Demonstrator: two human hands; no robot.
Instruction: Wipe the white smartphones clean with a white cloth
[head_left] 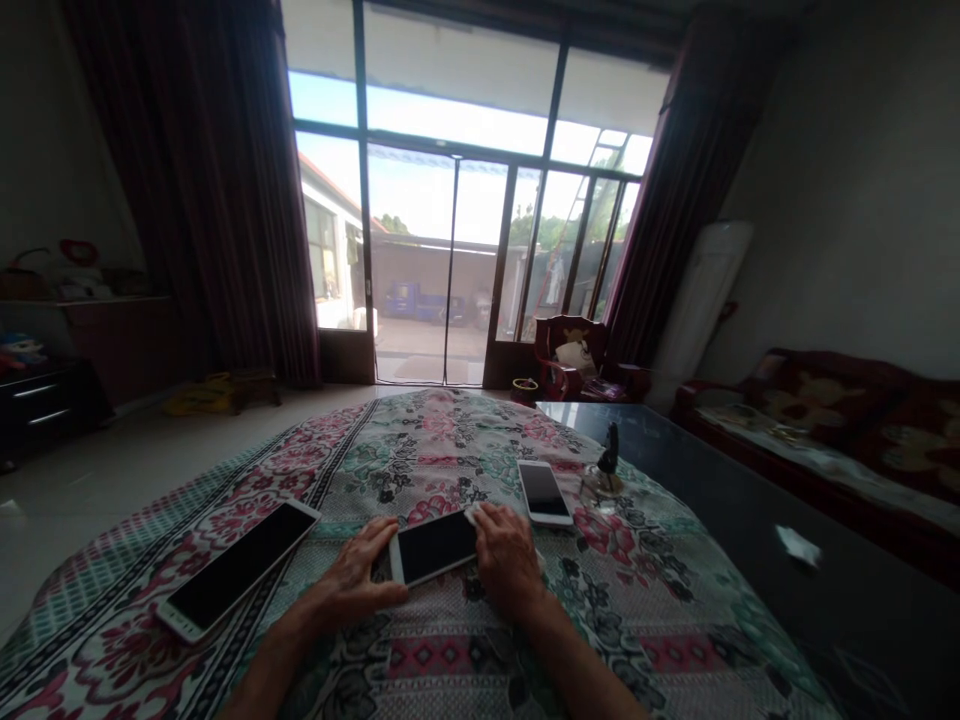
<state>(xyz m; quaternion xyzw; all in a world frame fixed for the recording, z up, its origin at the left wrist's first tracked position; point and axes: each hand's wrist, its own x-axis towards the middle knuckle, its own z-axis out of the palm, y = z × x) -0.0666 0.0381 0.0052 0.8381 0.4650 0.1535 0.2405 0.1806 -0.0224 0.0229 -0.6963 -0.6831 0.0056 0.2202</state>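
A white smartphone (436, 547) with a dark screen lies on the flowered tablecloth in front of me. My left hand (358, 572) grips its left end, the fingers at the upper corner and the thumb along the lower edge. Over the right end, my right hand (510, 560) is closed on a small white wipe (472, 513), pressed to the phone's corner; most of the wipe is hidden. A larger white phone (238, 568) lies slanted to the left of my left hand. Beyond my right hand rests a smaller white phone (544, 493), its screen dark.
A clear glass bottle with a black spray top (609, 470) stands right of the smaller phone. The patterned tablecloth (450, 655) covers the bed-like table. At right, a dark glossy tabletop (720, 500) holds a crumpled white paper (799, 547).
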